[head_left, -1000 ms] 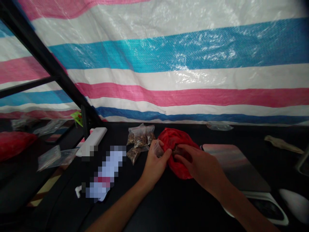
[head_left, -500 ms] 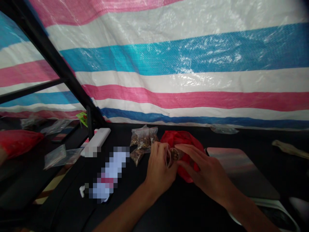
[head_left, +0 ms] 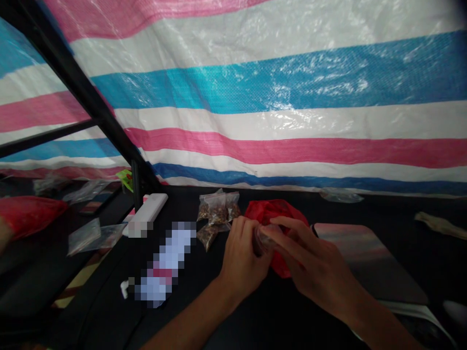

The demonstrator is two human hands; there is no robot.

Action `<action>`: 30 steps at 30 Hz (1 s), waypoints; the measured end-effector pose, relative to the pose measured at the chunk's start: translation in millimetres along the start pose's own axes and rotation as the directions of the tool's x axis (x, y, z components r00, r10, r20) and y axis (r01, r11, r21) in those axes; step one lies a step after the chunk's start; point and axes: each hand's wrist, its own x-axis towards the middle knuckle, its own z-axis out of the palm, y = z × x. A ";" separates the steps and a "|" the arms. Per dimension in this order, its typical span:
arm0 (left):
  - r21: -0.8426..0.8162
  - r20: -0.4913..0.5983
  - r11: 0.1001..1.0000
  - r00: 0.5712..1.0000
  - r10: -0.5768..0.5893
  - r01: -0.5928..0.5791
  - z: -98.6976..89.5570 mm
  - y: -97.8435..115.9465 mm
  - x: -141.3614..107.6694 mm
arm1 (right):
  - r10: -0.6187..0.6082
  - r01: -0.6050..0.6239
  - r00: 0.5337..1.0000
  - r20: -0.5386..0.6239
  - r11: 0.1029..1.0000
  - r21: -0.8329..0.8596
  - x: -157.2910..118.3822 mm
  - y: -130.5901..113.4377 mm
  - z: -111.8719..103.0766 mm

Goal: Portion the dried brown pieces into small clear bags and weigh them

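We see a left hand (head_left: pixel 242 257) and a right hand (head_left: pixel 314 260) meeting over a black worktop (head_left: pixel 277 316), the grip of both closed around a small clear plastic bag (head_left: pixel 264 239) with something dark brown inside, which sits between them just in front of a crumpled red plastic bag (head_left: pixel 272 211). The right fingers (head_left: pixel 288 233) lie across the small bag and block much of it, so its contents and mouth are hard to make out; its long axis seems to run roughly sideways between the hands, tilted a little, though we cannot be sure of it. Just left of the hands lie small clear zip bags of brown seed-like pieces (head_left: pixel 218 213), and further left are a white oblong block (head_left: pixel 148 214) and a long white object (head_left: pixel 164 257), both partly blurred out by pixelation. To the right, a flat grey reflective panel (head_left: pixel 368 257) runs under the right forearm and is cut off by it, while a tan strip (head_left: pixel 438 224) lies near the far edge. Behind everything hangs a pink, white and blue striped tarpaulin (head_left: pixel 277 121), crossed on the left by a black metal bar (head_left: pixel 78 92)
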 end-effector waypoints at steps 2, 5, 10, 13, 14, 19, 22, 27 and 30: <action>-0.009 -0.018 1.000 1.000 0.001 -0.001 0.2 0.1 0.2 | -0.026 0.026 1.000 0.004 1.000 -0.008 -1.3 0.5 -0.4; -0.034 -0.034 0.999 0.999 0.001 -0.002 0.1 -1.3 1.0 | -0.027 0.026 0.999 0.019 1.000 0.004 -2.4 1.5 -0.4; -0.053 -0.015 0.998 0.999 0.040 -0.041 -1.8 -1.9 0.7 | 0.053 -0.063 0.995 0.087 0.991 0.120 0.0 1.5 -0.4; -0.065 -0.028 0.998 1.000 -0.005 0.003 -2.5 0.6 0.7 | 0.100 -0.104 0.994 0.031 0.980 0.170 1.8 1.9 -1.2; -0.065 -0.044 0.997 0.998 -0.039 0.036 -2.7 1.9 0.9 | 0.146 -0.144 0.989 0.000 0.974 0.173 2.2 2.8 -1.6; 0.003 -0.182 0.989 0.973 -0.144 0.147 -4.2 12.1 1.0 | 0.445 -0.444 0.896 0.005 0.895 0.047 2.3 18.6 -1.1; 0.011 -0.135 0.979 0.970 -0.200 0.204 -3.3 18.2 -2.4 | 0.389 -0.385 0.920 0.055 0.921 -0.065 -0.9 32.0 1.6; 0.011 -0.041 0.958 0.957 -0.286 0.287 2.8 18.3 -7.6 | 0.300 -0.292 0.948 0.102 0.952 -0.089 -5.2 36.6 6.7; -0.163 -0.023 0.920 0.931 -0.365 0.357 4.5 14.7 -4.1 | 0.332 -0.327 0.939 0.086 0.943 -0.067 -3.8 29.9 9.3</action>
